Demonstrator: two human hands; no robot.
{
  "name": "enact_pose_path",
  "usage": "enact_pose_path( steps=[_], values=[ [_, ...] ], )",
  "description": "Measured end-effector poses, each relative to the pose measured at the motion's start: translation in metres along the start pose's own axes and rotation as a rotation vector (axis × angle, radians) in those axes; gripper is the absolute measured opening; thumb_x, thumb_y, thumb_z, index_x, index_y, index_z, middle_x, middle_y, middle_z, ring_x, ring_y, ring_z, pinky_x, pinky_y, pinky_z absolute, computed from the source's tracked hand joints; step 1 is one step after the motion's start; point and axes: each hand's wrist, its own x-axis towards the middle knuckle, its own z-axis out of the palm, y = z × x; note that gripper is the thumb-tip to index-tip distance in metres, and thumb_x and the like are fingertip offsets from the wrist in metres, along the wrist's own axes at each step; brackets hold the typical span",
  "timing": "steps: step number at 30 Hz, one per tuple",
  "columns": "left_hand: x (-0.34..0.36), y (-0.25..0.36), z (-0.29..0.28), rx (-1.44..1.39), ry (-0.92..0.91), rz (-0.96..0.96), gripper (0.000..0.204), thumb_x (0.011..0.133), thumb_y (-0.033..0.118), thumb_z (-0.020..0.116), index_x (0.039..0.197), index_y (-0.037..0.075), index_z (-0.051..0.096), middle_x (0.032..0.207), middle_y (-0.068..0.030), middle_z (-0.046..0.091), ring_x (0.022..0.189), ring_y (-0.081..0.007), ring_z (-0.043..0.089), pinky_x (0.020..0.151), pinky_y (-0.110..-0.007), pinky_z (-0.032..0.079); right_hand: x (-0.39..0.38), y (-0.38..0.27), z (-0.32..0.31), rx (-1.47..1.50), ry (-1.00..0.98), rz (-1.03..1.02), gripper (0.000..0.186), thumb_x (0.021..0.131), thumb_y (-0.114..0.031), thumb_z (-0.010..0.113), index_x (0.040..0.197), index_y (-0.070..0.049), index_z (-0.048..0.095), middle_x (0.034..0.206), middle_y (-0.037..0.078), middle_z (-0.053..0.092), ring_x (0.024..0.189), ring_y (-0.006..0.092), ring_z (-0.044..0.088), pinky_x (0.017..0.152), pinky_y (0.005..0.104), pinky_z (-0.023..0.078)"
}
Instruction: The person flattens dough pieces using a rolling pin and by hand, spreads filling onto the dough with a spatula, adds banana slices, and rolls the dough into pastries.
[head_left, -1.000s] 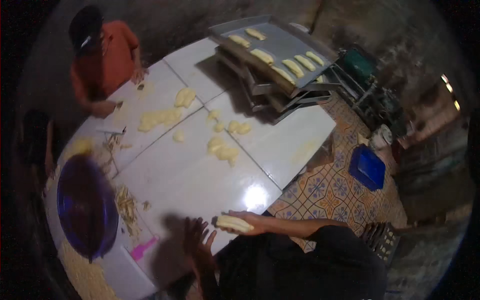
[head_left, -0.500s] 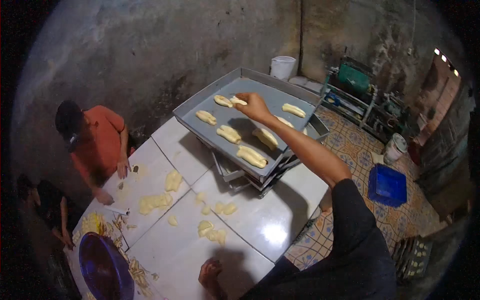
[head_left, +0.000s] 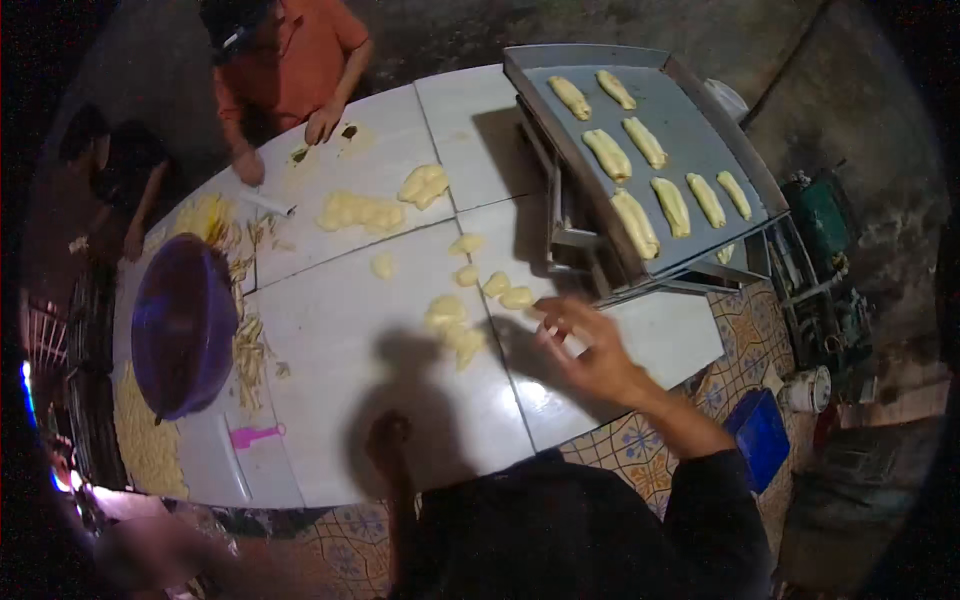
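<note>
My right hand point(head_left: 590, 345) hovers over the table's right side, fingers apart and holding nothing I can see. Just beyond its fingertips lie small pale dough pieces point(head_left: 516, 297), with a cluster of dough lumps point(head_left: 445, 312) to their left. My left hand point(head_left: 389, 437) is low over the near part of the table, dark in shadow; its fingers cannot be made out. At the far right, a grey metal tray point(head_left: 690, 130) carries several long shaped dough rolls point(head_left: 672, 207) and rests on other stacked trays. Flattened dough point(head_left: 360, 212) lies mid-table, beside another flattened piece point(head_left: 424, 186).
A purple basin point(head_left: 222, 300) stands at the left among pale strips point(head_left: 148, 440). Near it are a pink tool point(head_left: 257, 436) and a white rod point(head_left: 235, 460). Across the table, a person in orange point(head_left: 300, 60) has both hands by the edge. A blue crate point(head_left: 758, 438) sits on the floor, right.
My right hand has come back from the tray to the small dough pieces on the table. The view has swung, so the tray now appears farther right. More rolls show on it.
</note>
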Motion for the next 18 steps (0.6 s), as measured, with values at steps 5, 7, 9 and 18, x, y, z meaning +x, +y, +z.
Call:
enact_pose_path(
  steps=[5, 7, 9, 18],
  values=[
    [0.002, 0.001, -0.047, -0.011, -0.06, 0.137, 0.018, 0.094, 0.003, 0.058, 0.107, -0.001, 0.069, 0.091, -0.0074, 0.07, 0.081, -0.0143, 0.064, 0.069, -0.029, 0.052, -0.042, 0.063, 0.169, -0.334, -0.105, 0.202, 0.052, 0.089, -0.027, 0.074, 0.132, -0.001, 0.062, 0.136, 0.026, 0.049, 0.114, 0.04, 0.057, 0.094, 0.0467, 0.052],
    [0.013, -0.016, -0.055, -0.051, -0.076, 0.152, 0.017, 0.095, 0.004, 0.059, 0.106, -0.002, 0.07, 0.093, -0.0088, 0.07, 0.082, -0.0152, 0.065, 0.071, -0.029, 0.054, -0.033, 0.071, 0.18, -0.38, -0.083, 0.315, 0.07, 0.086, -0.025, 0.074, 0.145, -0.002, 0.044, 0.132, 0.035, 0.05, 0.126, 0.0495, 0.046, 0.103, 0.0502, 0.044],
    [0.014, -0.018, -0.062, -0.097, -0.09, 0.167, 0.016, 0.095, 0.005, 0.06, 0.105, -0.002, 0.071, 0.096, -0.0103, 0.071, 0.084, -0.0161, 0.066, 0.072, -0.03, 0.055, -0.038, 0.085, 0.197, -0.282, 0.018, 0.229, 0.062, 0.086, -0.022, 0.074, 0.14, -0.002, 0.051, 0.128, 0.03, 0.053, 0.121, 0.0447, 0.05, 0.097, 0.0493, 0.047],
    [-0.003, -0.023, -0.102, -0.479, -0.778, -0.273, 0.046, 0.106, 0.029, 0.053, 0.139, -0.001, 0.045, 0.117, -0.015, 0.063, 0.105, -0.0268, 0.066, 0.093, -0.042, 0.055, -0.094, -0.059, 0.261, 0.284, -0.098, 0.426, 0.028, 0.085, 0.0, 0.073, 0.113, 0.002, 0.068, 0.111, 0.007, 0.054, 0.096, 0.013, 0.058, 0.078, 0.0233, 0.049]
  ],
)
